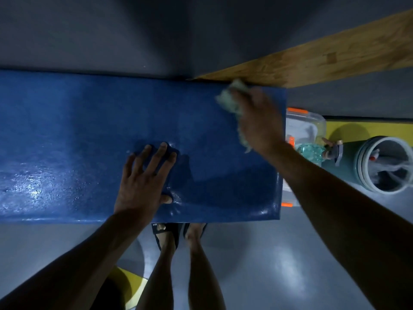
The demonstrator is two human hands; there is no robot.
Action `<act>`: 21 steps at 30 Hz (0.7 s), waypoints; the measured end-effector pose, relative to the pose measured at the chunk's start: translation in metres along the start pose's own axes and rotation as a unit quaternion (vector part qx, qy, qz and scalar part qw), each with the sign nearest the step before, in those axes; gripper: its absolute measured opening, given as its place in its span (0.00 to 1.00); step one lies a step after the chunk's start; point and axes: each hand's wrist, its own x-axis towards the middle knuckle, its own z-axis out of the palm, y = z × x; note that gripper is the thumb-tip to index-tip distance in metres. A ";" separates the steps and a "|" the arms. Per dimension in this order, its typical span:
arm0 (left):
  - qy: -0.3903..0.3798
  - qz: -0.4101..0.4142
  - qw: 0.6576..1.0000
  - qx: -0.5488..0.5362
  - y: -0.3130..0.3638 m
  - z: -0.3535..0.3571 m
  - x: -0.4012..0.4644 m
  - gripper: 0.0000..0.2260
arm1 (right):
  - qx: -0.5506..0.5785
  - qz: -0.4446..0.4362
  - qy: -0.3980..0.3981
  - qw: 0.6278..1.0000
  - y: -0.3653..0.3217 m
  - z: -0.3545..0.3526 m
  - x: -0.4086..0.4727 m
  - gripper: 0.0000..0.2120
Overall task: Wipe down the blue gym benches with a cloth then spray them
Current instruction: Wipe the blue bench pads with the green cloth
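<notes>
Head view: your right hand [259, 121] is gripping the blurred cloth [230, 101] on the bench [89, 130]; left hand [145, 175] is pressing flat; bucket [384, 164] contents are showing unclear.

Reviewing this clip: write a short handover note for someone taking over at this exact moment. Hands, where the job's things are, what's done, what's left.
Left hand: flat, fingers spread, pressing on the blue bench near its front edge.
Right hand: grips the pale cloth at the bench's far right corner; blurred, so mid-wipe.
Spray bottle: lying on the floor just past the bench's right end, beside a clear bin and a bucket.
Done: the bench's left part glistens, seemingly wet.
Left: finish wiping the right end, then spray.
</notes>
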 end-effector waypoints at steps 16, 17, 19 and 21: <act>-0.014 -0.007 1.000 0.020 0.003 -0.002 0.001 0.53 | 0.018 -0.010 -0.003 1.000 -0.035 0.004 0.016 0.22; -0.010 -0.007 1.000 0.018 0.003 -0.002 0.001 0.53 | 0.013 0.013 -0.005 1.000 -0.015 0.000 0.016 0.22; -0.004 -0.003 1.000 0.015 0.003 -0.001 0.001 0.54 | 0.021 0.089 0.001 0.996 0.027 -0.008 0.008 0.21; 0.001 -0.003 1.000 0.011 0.003 -0.001 0.001 0.54 | 0.047 0.144 0.029 0.988 0.051 -0.013 -0.003 0.22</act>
